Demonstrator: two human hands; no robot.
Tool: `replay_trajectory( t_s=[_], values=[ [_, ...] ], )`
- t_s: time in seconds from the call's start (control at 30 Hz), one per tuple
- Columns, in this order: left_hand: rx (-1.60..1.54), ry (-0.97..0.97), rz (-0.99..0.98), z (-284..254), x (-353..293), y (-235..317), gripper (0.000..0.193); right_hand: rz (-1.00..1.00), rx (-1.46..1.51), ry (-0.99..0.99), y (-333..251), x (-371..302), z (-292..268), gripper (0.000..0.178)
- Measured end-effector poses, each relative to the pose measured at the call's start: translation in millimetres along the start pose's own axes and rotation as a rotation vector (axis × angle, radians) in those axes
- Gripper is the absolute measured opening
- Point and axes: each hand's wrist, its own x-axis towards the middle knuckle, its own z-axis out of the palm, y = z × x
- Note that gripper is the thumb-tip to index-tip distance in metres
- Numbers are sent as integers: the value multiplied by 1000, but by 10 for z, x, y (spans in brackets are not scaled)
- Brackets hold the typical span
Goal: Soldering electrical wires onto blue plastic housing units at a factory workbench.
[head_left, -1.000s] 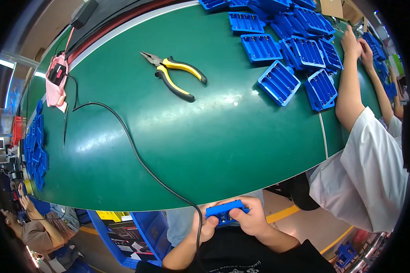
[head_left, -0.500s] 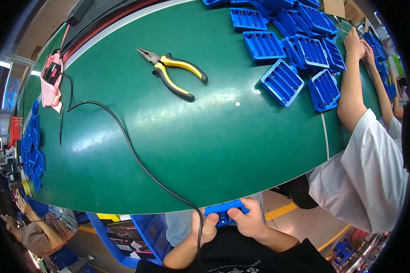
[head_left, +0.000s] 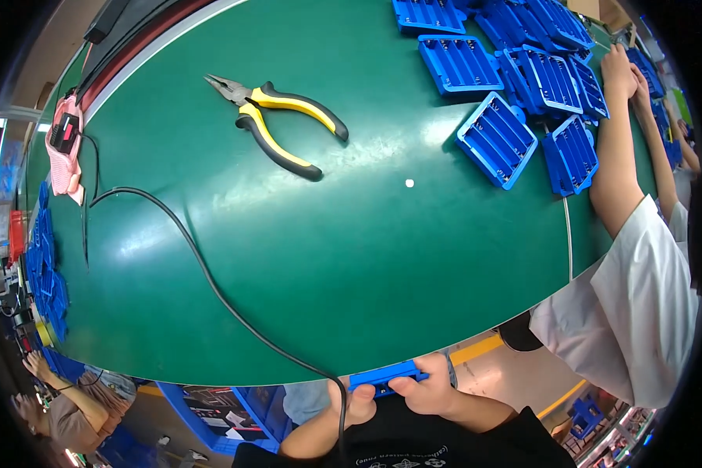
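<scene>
Low in the head view, my left hand [head_left: 357,404] and my right hand [head_left: 431,390] grip a blue plastic battery case [head_left: 386,377] from its two ends. It is just beyond the near table edge, in front of my black shirt. Both thumbs press on its near side, and the fingers beneath are hidden. A black cable [head_left: 210,278] runs over the green table [head_left: 312,257] and hangs down past my left hand. Farther off lie long-nose pliers [head_left: 277,148] with yellow and black handles, jaws apart, away from both hands.
Several blue battery cases [head_left: 497,140] with springs lie heaped at the far right. Beside them reach the arms of a person [head_left: 618,160] in a white sleeve. A pink cloth bundle [head_left: 64,160], more blue parts [head_left: 45,269] and another person [head_left: 78,409] are on the left.
The case has tilted in my hands, so less of its inside shows. The whole view has shifted slightly; the pliers and heaped cases stay where they lay.
</scene>
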Motion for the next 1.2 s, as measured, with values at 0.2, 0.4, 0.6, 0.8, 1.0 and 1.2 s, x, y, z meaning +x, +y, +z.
replay_trajectory(
  t_s=[0.2, 0.4, 0.6, 0.8, 1.0, 1.2],
  values=[
    [29, -18, 104, -91, -101, -190, 52, -90, -53, -46, 15, 57, -51, 27],
    [50, -14, 91, -150, -167, -243, 52, -138, -42, -37, 52, 77, -41, 29],
    [61, 4, 77, -94, -122, -166, 52, -101, -30, 9, 9, 68, 9, 25],
    [57, 25, -80, -9, -64, 41, 55, 38, 5, 43, -60, -3, 33, 18],
    [9, 111, -184, 124, -53, 201, 48, 42, -33, 65, -201, 32, 63, 19],
    [40, 136, -214, 211, -111, 372, 48, 236, 45, 124, -288, -81, 132, 21]
  ],
)
